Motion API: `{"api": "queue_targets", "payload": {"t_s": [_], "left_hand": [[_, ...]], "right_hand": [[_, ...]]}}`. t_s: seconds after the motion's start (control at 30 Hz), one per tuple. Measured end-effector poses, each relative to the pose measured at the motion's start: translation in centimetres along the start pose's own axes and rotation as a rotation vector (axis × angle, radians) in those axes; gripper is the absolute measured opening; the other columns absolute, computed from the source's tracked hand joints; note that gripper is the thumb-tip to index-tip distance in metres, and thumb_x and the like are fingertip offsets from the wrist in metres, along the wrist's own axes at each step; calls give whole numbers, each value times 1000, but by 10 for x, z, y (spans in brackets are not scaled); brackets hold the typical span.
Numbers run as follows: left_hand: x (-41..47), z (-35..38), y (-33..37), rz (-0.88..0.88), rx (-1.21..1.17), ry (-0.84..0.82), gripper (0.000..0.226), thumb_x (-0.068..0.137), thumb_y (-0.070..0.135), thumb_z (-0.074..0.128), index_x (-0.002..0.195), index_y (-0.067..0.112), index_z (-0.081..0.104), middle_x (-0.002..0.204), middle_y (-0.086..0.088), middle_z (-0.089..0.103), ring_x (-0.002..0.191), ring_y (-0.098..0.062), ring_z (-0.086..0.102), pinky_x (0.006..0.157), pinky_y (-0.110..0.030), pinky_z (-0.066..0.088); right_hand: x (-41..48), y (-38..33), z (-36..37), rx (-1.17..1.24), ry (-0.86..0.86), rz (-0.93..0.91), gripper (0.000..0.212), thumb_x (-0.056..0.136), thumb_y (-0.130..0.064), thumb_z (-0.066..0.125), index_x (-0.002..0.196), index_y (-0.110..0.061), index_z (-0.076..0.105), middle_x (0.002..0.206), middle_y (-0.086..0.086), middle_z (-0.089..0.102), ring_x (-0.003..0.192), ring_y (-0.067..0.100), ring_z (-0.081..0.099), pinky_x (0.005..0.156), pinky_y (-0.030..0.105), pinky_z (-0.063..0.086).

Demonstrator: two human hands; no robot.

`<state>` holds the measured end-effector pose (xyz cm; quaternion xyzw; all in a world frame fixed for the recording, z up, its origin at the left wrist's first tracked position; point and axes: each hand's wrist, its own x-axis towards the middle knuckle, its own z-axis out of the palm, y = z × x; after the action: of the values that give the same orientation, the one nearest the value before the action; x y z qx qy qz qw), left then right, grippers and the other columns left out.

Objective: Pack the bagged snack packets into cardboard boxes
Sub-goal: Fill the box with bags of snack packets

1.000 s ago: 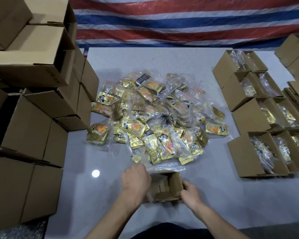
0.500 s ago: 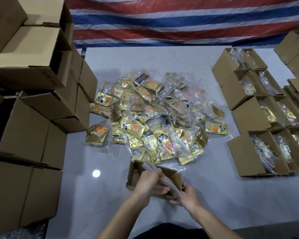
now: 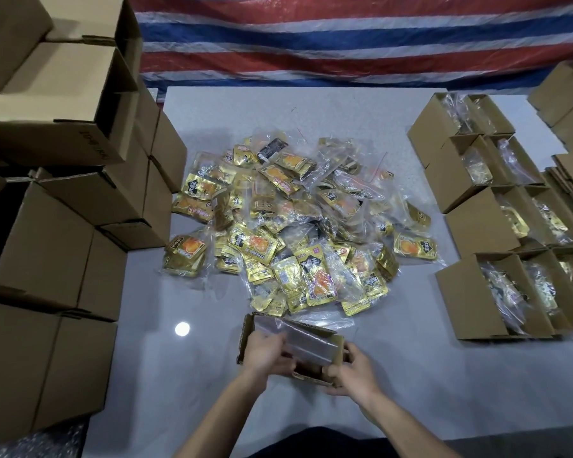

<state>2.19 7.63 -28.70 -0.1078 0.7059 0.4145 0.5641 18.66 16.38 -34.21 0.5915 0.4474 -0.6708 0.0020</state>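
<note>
A small open cardboard box [image 3: 247, 338] sits on the grey table near its front edge. A clear plastic bag [image 3: 311, 343] lies stretched across the box's opening; what it holds is not visible. My left hand [image 3: 266, 354] grips the bag's left end over the box. At the box's near right corner, my right hand [image 3: 354, 371] is closed on the box wall. Just beyond the box spreads a large pile of gold snack packets in clear bags [image 3: 295, 226].
Stacks of closed and empty cardboard boxes [image 3: 47, 252] wall off the left side. Open boxes holding bagged packets [image 3: 497, 292] stand in rows along the right. A red, white and blue striped tarp [image 3: 344, 38] hangs behind the table [image 3: 179, 398].
My left hand has shifted from on top of the box to its left side, drawing a clear bag across the opening. The box now shows a wider open top. My right hand stays at the corner.
</note>
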Motion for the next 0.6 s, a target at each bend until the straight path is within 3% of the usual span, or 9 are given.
{"api": "queue_targets", "payload": {"t_s": [0.13,0.2,0.33,0.43,0.5,0.6], "left_hand": [[2,-14,4,115,146,203,33,94,27,60,76,-1,67,70,-15,74,53,-29,69,57,-39,62],[4,-21,3,172,180,287,26,89,27,63,78,3,64,70,-14,73,52,-29,68,60,-43,62],[7,-33,-9,308,700,437,8,78,30,63,77,23,60,74,8,67,76,-20,66,71,-32,54],[7,-29,-13,324,993,459,10,80,27,56,85,21,61,85,6,65,85,-22,67,70,-30,50],[7,-25,-14,309,1143,453,14,84,26,52,94,22,60,98,1,67,96,-24,67,74,-31,48],[7,-20,-14,315,1278,428,16,90,27,51,103,20,58,109,1,66,104,-24,66,76,-30,45]], "right_hand": [[-1,-3,0,-12,-3,-17,60,83,16,57,129,-22,54,128,3,52,94,32,68,62,45,62],[-2,-5,0,-13,-10,-11,67,81,16,61,134,-25,52,132,2,48,92,32,69,61,44,62],[-3,-8,1,7,-61,26,93,60,8,87,135,-29,47,133,1,49,106,33,66,65,47,63],[-4,-8,3,-27,-80,42,107,45,-11,97,136,-30,45,132,-2,52,111,30,65,69,45,63],[-4,-9,5,-41,-51,45,89,55,-22,96,131,-29,49,127,-5,57,106,26,67,68,45,63],[-1,-11,7,-16,29,101,46,84,-19,78,123,-21,53,125,0,54,100,24,63,66,48,63]]}}
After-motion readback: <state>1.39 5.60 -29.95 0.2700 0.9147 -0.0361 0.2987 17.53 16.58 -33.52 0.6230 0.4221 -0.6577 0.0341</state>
